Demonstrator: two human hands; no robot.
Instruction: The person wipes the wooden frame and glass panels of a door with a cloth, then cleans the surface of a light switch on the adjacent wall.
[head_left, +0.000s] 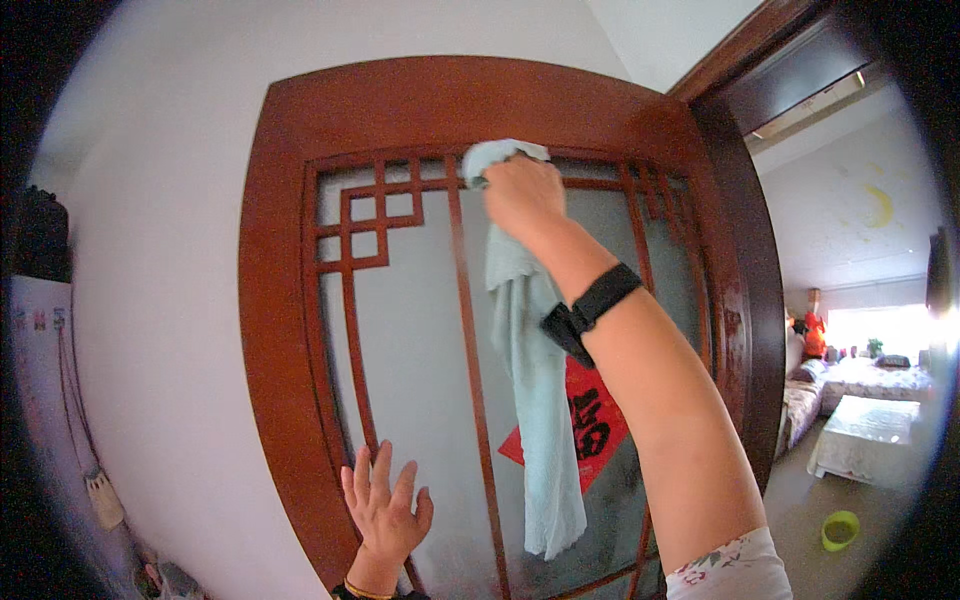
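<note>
A reddish-brown wooden door with lattice strips and frosted glass panes fills the middle of the view. My right hand is raised to the top of the glass and closed round a pale blue-green cloth. Part of the cloth is bunched against the upper lattice bar, and the rest hangs down long in front of the glass. Fingers spread, my left hand is low by the door's left lattice strip and holds nothing; whether it touches the door I cannot tell. Behind the hanging cloth, a red paper with black writing is partly covered.
To the right, a doorway opens on a room with a cloth-covered table, a sofa and a yellow-green bin on the floor. A white wall runs along the left, beside a pale cabinet with a black bag on top.
</note>
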